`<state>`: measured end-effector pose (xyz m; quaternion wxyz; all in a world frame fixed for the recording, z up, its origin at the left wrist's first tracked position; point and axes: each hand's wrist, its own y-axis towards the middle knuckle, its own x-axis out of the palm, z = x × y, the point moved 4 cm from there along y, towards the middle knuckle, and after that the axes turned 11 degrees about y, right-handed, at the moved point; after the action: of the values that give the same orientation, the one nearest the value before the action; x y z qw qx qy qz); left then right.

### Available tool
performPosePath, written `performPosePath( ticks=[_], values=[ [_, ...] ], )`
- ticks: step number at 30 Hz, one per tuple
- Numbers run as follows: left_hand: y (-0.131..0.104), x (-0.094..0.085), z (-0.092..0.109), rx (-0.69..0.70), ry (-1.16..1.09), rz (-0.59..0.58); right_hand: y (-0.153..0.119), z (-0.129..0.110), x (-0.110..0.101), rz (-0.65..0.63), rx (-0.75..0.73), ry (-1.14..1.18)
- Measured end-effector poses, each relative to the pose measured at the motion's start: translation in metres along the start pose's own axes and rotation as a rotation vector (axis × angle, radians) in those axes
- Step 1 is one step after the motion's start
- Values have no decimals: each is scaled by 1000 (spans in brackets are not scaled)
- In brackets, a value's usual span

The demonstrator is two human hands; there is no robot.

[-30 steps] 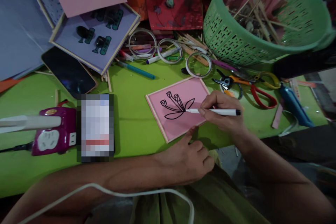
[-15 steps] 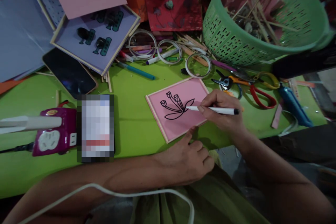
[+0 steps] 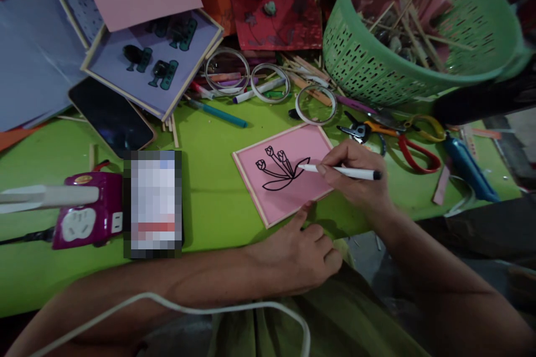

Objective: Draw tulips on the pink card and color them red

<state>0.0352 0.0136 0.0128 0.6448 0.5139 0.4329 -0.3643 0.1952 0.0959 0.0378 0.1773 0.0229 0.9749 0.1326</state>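
My right hand [image 3: 355, 181] is closed in a writing grip around a white marker [image 3: 358, 172] with a black end. The marker's tip is at the right leaf of a black line drawing of tulips [image 3: 288, 170]. That drawing is on a pink panel [image 3: 285, 203] edged with thin wooden strips, lying tilted on the green table. At the panel's lower edge, my left hand [image 3: 307, 254] rests with its index finger stretched onto the strip. The other left fingers curl loosely, with nothing seen in them.
Behind the panel lie tape rolls [image 3: 316, 105], a teal pen [image 3: 221, 114] and loose sticks. Red-handled scissors [image 3: 419, 154] and a green basket [image 3: 377, 78] stand right. Leftward are a dark phone [image 3: 111, 117], a blurred-screen phone [image 3: 154, 201] and a purple socket block [image 3: 87, 209]. A white cable [image 3: 188, 309] crosses my lap.
The marker's tip has shifted slightly up and right along the right leaf. My left hand and the panel stay where they were.
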Motion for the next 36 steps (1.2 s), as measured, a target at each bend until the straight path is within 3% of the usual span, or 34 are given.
performPosePath(
  ticks=[10, 17, 28, 36],
  values=[
    [2, -4, -2, 5, -6, -20, 0, 2, -1, 45, 62, -34],
    [2, -1, -1, 2, 3, -18, -2, 1, -3, 89, 9, 0],
    [2, -2, -1, -2, -4, -29, 1, 0, 1, -7, 56, 73],
    [2, -1, -1, 8, -1, -31, 1, 1, -1, 58, 62, -31]
  ],
)
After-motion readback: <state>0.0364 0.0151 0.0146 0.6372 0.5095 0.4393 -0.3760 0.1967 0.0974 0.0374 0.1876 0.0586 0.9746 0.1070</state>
